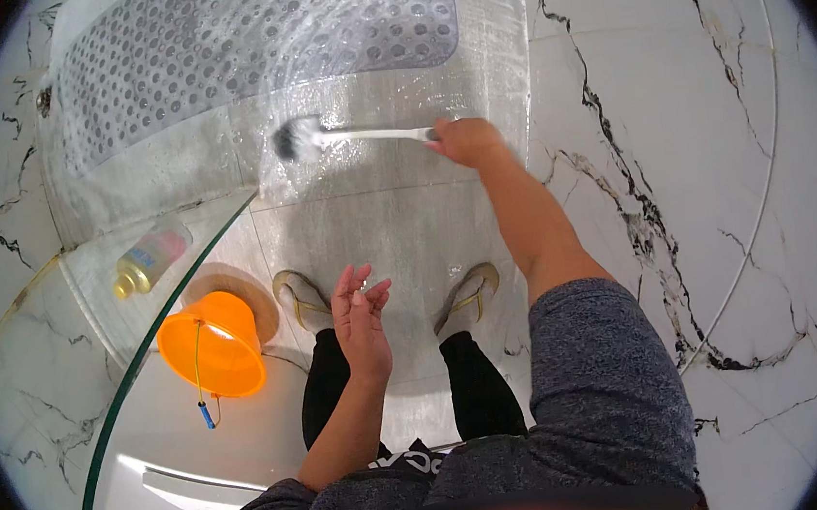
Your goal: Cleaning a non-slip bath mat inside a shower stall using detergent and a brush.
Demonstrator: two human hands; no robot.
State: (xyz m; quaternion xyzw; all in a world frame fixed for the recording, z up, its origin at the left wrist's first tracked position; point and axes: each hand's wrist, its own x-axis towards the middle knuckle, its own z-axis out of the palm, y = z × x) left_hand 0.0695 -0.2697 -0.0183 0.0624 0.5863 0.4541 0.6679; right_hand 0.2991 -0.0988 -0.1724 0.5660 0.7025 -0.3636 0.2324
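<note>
My right hand [468,140] grips the dark end of a long white-handled scrub brush [372,135]. The brush head [293,140], dark bristled and partly covered in white foam, is over the wet floor tiles, slightly blurred. Whether its bristles touch the floor cannot be told. My left hand [362,324] hangs in front of my body with its fingers apart and nothing in it. Beyond the brush lies a grey bath mat [404,33] with round holes, streaked with suds.
An orange bucket [239,321] with a blue-gripped handle stands left of my feet. The green edge of a glass panel [134,363] curves past it. Behind the glass lies a bottle with a gold cap [135,275]. Marbled wall tiles [659,124] rise on the right, where a thin hose [762,213] hangs.
</note>
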